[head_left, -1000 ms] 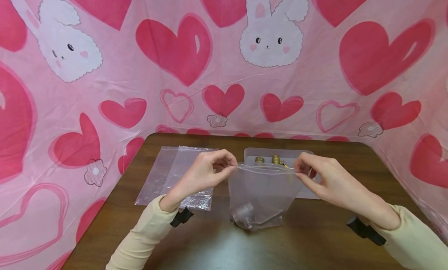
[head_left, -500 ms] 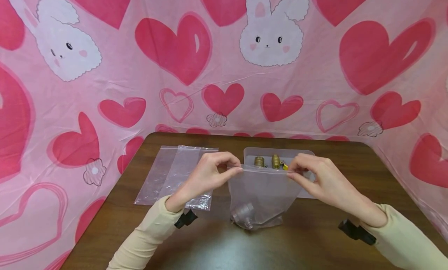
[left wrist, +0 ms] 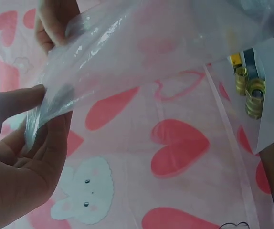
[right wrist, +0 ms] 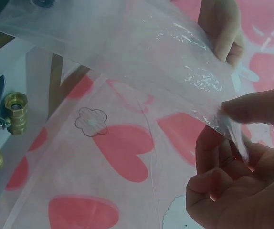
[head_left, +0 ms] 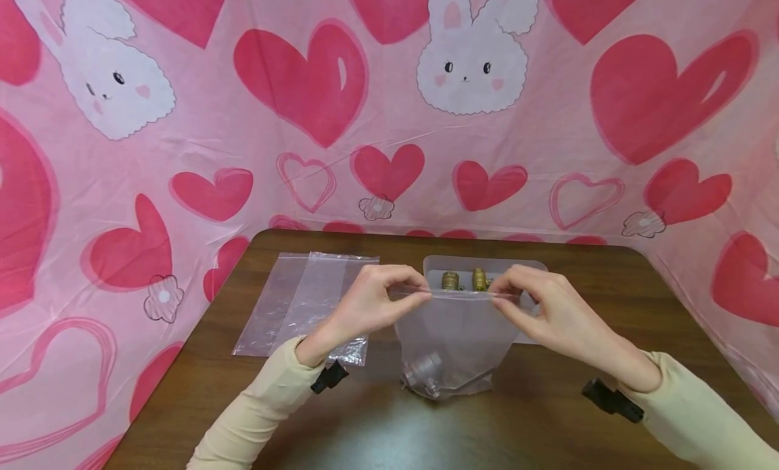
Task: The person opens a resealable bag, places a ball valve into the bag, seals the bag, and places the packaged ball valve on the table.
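A clear zip bag (head_left: 456,328) stands upright on the table, held up by its top edge. Low in its left corner lies a silvery metal fitting (head_left: 424,374), blurred by the plastic. My left hand (head_left: 383,297) pinches the zip edge on the left between thumb and fingers. On the right, my right hand (head_left: 548,304) pinches the same edge, a short gap from the left. Both wrist views show the plastic clamped under the thumbs. Behind the bag, brass valves (left wrist: 255,98) sit in a pale tray (head_left: 523,262), partly hidden by bag and right hand.
Flat clear zip bags (head_left: 286,301) lie overlapping at the left on the brown wooden table (head_left: 365,429). A pink cloth (head_left: 548,138) with hearts and rabbits hangs behind the table and along its sides.
Both hands have moved inward along the bag's top edge, the right hand more to the left. The bag's mouth, gaping a second ago, now looks pressed flat.
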The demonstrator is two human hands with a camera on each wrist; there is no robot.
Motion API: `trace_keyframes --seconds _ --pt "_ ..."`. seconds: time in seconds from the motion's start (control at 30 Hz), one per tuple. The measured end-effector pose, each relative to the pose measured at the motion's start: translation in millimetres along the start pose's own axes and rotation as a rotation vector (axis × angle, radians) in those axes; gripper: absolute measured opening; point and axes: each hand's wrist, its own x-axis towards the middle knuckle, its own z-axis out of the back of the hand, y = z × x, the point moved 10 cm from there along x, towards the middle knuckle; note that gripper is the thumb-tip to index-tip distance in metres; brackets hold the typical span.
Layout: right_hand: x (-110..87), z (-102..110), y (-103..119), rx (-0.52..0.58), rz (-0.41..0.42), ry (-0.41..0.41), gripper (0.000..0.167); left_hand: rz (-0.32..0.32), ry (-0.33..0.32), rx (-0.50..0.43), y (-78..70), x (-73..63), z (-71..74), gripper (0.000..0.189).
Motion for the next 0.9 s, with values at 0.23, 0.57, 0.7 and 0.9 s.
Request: trace_keyframes --seconds 0.23,0.57,0.7,0.9 --pt "3.0 -3.1 3.9 0.016 0.027 -0.021 0.029 0.007 -0.006 0.022 1.1 1.6 -2.9 0.006" --pt "0.6 -4.8 -0.3 0.002 -0.004 -0.024 0.028 -0.043 -0.012 0.044 -3.8 3.1 -6.8 0.007" --pt "1.1 -6.7 -1.3 0.033 -0.01 -0.017 0.024 -0.044 0.007 0.005 -5.3 4.8 -11.3 0.008" --pt "3.9 -12.5 3.0 0.064 0.018 -0.004 0.022 -0.062 0.007 0.0 -8.4 6.5 -13.2 0.005"
